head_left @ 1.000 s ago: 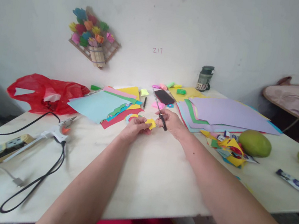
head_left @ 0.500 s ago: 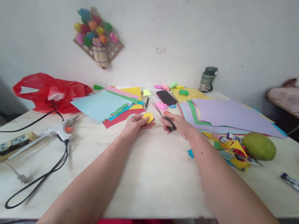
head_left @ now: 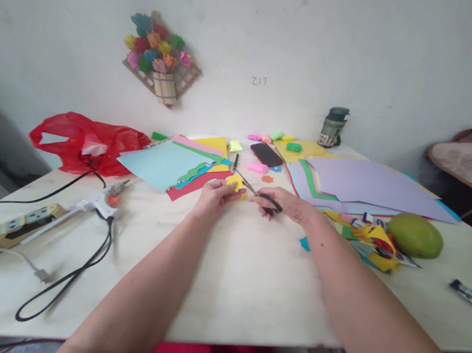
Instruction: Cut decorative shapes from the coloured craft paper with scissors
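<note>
Between its fingertips my left hand (head_left: 215,198) pinches a small yellow paper piece (head_left: 235,182) at the middle of the table. My right hand (head_left: 280,202) is closed on the black handles of a pair of scissors (head_left: 270,201). The blades point up and left, close against the right side of the yellow piece. Behind the hands lie an orange paper flower (head_left: 267,179), a blue paper flower (head_left: 276,169), a pink block (head_left: 257,168) and a dark marker (head_left: 235,162). A blue paper scrap (head_left: 305,244) is below my right forearm's edge.
Coloured sheets (head_left: 372,182) lie back right, others (head_left: 165,164) back left by a red bag (head_left: 87,141). A glue gun (head_left: 106,202), its cable and a power strip (head_left: 12,225) sit left. Paper scraps (head_left: 372,246) and a green fruit (head_left: 415,235) are right; a phone (head_left: 266,154) is behind.
The scissors have come down and left, so their blades now meet the yellow piece. The orange flower shows more fully. The whole view has shifted slightly.
</note>
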`<move>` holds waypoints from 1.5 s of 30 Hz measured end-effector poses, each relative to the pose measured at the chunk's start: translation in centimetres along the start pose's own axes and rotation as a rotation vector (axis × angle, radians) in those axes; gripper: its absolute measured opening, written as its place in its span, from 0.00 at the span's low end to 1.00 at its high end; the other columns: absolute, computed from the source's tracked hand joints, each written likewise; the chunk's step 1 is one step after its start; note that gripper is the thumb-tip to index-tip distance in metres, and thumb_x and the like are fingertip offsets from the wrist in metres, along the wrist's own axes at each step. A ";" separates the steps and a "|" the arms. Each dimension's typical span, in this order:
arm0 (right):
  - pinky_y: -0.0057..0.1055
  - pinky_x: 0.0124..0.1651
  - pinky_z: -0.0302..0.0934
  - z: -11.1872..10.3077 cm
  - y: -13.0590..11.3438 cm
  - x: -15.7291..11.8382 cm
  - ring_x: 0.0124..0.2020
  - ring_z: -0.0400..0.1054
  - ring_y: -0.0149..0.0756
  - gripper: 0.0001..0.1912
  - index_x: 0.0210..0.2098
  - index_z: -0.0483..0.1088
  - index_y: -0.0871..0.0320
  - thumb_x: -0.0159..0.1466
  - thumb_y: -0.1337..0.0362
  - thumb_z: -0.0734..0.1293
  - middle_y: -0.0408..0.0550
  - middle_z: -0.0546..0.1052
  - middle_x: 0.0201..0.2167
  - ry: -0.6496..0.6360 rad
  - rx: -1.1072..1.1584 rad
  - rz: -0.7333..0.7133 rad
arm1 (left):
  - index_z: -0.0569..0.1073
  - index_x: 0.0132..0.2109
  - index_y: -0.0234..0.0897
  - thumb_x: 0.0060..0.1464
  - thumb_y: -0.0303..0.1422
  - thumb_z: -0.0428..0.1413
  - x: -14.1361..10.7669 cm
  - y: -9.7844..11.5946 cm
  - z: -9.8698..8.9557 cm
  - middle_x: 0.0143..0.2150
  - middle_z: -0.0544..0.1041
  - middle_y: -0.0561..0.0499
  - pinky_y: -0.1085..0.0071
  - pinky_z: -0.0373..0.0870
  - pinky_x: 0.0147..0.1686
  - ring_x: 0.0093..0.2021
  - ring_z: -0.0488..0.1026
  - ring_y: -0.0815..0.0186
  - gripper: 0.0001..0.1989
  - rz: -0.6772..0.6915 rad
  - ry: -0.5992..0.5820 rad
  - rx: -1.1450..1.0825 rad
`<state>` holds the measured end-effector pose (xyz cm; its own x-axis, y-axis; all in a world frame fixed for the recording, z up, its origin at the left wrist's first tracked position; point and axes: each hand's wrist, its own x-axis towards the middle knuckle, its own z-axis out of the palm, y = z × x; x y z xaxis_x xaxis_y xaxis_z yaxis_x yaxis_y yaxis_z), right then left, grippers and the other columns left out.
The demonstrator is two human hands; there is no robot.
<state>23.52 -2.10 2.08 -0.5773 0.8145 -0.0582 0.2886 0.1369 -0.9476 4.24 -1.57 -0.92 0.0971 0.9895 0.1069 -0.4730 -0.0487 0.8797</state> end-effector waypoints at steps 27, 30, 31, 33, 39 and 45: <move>0.22 0.19 0.55 0.6 0.7 0.6 0.16 0.59 0.23 0.11 0.23 0.63 0.61 0.57 0.61 0.63 0.42 0.68 0.18 0.032 -0.035 -0.040 | 0.72 0.29 0.28 0.43 0.24 0.59 -0.2 0.1 0.7 0.31 0.77 0.44 0.70 0.73 0.38 0.34 0.76 0.62 0.03 -0.082 0.097 -0.063; 0.22 0.20 0.56 0.7 0.6 0.6 0.16 0.59 0.24 0.12 0.23 0.63 0.61 0.57 0.60 0.63 0.42 0.68 0.17 0.038 -0.038 -0.035 | 0.72 0.30 0.27 0.43 0.24 0.58 -0.2 0.1 0.7 0.30 0.77 0.44 0.71 0.73 0.37 0.34 0.77 0.62 0.04 -0.083 0.097 -0.063; 0.22 0.20 0.56 0.6 0.6 0.6 0.16 0.60 0.24 0.12 0.24 0.63 0.61 0.57 0.59 0.63 0.42 0.68 0.18 0.034 -0.034 -0.038 | 0.72 0.30 0.27 0.43 0.24 0.58 -0.2 0.1 0.7 0.30 0.77 0.44 0.71 0.73 0.36 0.34 0.77 0.62 0.04 -0.081 0.095 -0.062; 0.22 0.20 0.56 0.6 0.6 0.6 0.17 0.60 0.24 0.12 0.24 0.63 0.61 0.57 0.59 0.63 0.42 0.68 0.18 0.030 -0.030 -0.044 | 0.72 0.29 0.27 0.43 0.24 0.59 -0.2 0.1 0.7 0.30 0.77 0.44 0.72 0.73 0.36 0.34 0.77 0.62 0.04 -0.082 0.092 -0.062; 0.22 0.19 0.56 0.8 0.1 0.4 0.16 0.59 0.23 0.12 0.24 0.63 0.61 0.56 0.58 0.65 0.41 0.68 0.17 0.049 -0.044 -0.008 | 0.71 0.29 0.28 0.42 0.25 0.60 -0.2 0.1 0.7 0.30 0.77 0.44 0.70 0.73 0.38 0.34 0.77 0.61 0.05 -0.085 0.109 -0.072; 0.22 0.19 0.56 0.9 0.1 0.4 0.16 0.59 0.24 0.15 0.24 0.63 0.61 0.55 0.55 0.66 0.41 0.68 0.17 0.051 -0.039 -0.005 | 0.72 0.29 0.28 0.41 0.25 0.60 -0.1 0.0 0.5 0.31 0.77 0.43 0.68 0.73 0.40 0.36 0.76 0.59 0.06 -0.082 0.102 -0.079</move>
<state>22.64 -2.27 1.70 -0.5396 0.8411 -0.0361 0.3159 0.1625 -0.9348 4.65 -1.68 -0.72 0.0504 0.9986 -0.0151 -0.5350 0.0397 0.8439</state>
